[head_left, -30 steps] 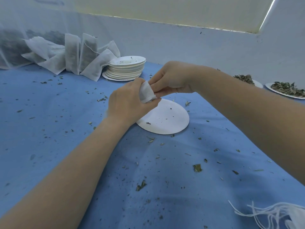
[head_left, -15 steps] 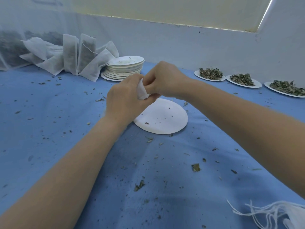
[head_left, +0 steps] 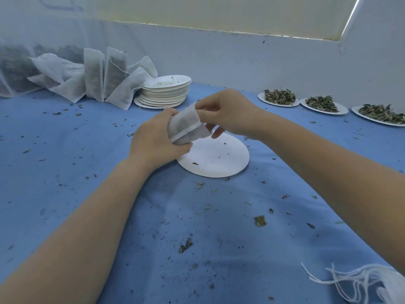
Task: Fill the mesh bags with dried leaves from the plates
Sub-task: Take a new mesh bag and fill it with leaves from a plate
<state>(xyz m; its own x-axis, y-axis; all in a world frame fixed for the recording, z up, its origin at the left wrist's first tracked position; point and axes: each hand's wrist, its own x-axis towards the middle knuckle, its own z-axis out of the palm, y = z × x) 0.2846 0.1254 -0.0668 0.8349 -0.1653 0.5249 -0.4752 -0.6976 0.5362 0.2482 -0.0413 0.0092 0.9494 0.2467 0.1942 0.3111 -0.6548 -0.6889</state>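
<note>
A white mesh bag (head_left: 185, 125) with dark dried leaves showing through it is held above the near edge of a white paper plate (head_left: 215, 159). My left hand (head_left: 153, 139) grips the bag's lower part from the left. My right hand (head_left: 228, 113) pinches the bag's top edge from the right. The plate under them carries only a few leaf crumbs. Three plates of dried leaves (head_left: 279, 97) (head_left: 322, 104) (head_left: 381, 113) stand in a row at the back right.
A stack of used paper plates (head_left: 164, 91) sits at the back, with several filled mesh bags (head_left: 105, 77) leaning left of it. Loose white strings (head_left: 355, 284) lie at the bottom right. Leaf crumbs are scattered over the blue cloth (head_left: 65, 172).
The bag was bunched small between both hands; now it is drawn out longer, and my right hand has lifted its top edge up and to the right.
</note>
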